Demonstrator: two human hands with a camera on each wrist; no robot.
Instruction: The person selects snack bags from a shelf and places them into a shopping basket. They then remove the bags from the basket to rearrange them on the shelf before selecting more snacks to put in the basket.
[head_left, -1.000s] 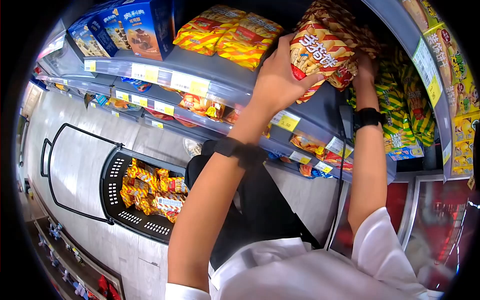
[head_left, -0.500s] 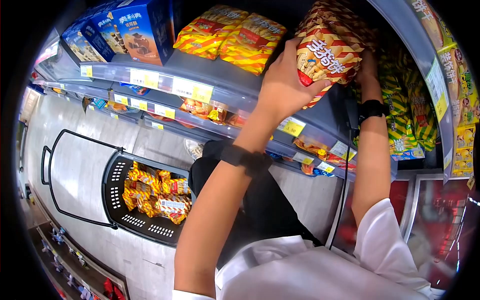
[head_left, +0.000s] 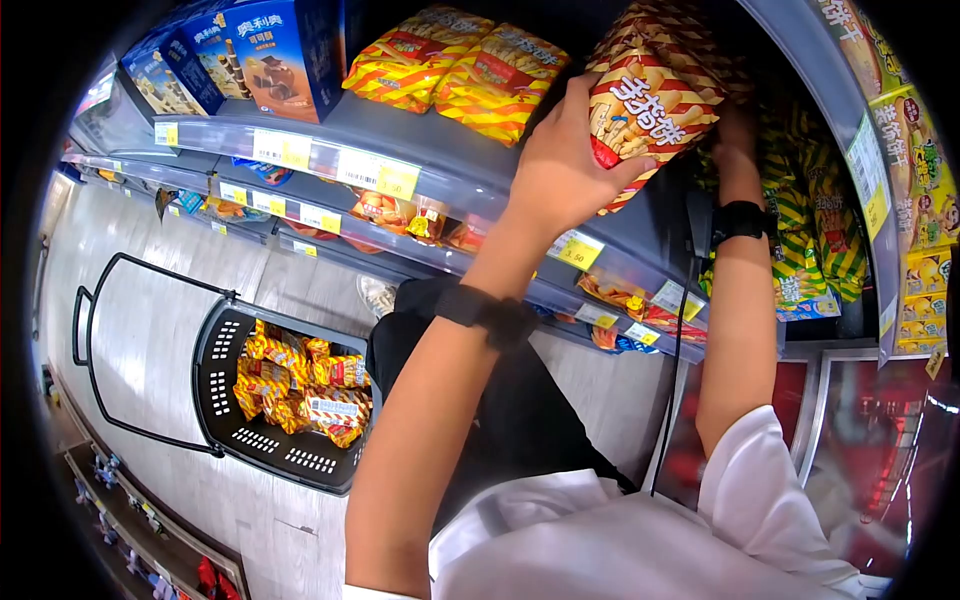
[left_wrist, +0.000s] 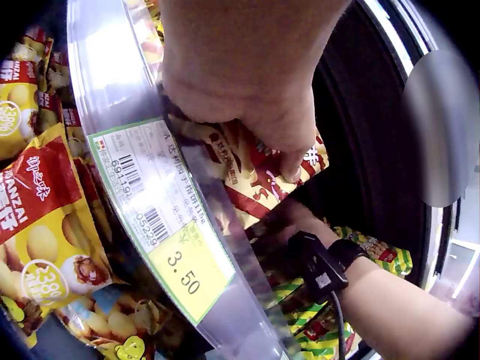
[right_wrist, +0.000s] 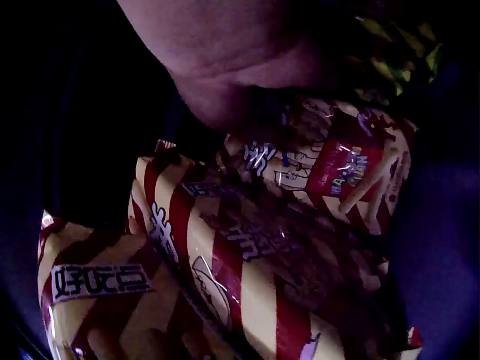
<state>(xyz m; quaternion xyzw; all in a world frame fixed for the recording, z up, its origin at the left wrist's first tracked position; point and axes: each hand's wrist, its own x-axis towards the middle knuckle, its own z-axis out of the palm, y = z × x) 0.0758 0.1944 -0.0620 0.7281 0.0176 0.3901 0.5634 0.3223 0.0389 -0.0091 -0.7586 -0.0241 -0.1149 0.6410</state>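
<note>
My left hand point(head_left: 568, 168) grips the side of a cream-and-red striped biscuit packet point(head_left: 645, 118) on the upper shelf, thumb across its lower front. More striped packets point(head_left: 655, 35) stand behind it. In the left wrist view, this hand point(left_wrist: 247, 82) bends over the packet point(left_wrist: 259, 176). On the stack's far side, my right hand point(head_left: 738, 140) reaches into the shelf, its fingers hidden. The dark right wrist view shows that hand point(right_wrist: 232, 75) against one striped packet point(right_wrist: 337, 165), with other striped packets point(right_wrist: 247, 262) below; its fingers are lost in shadow.
Yellow-red packets point(head_left: 505, 85) and blue boxes point(head_left: 280, 65) stand to the left on the shelf. Green-yellow packets point(head_left: 795, 225) lie beyond the right wrist. A price-tagged shelf edge point(head_left: 480, 205) runs in front. A black basket point(head_left: 215, 375) holding yellow-red packets stands on the floor.
The gripped packet has shifted slightly right with my left hand. A lower part of the stack beside it, visible earlier, is now out of sight. My right hand remains behind the stack.
</note>
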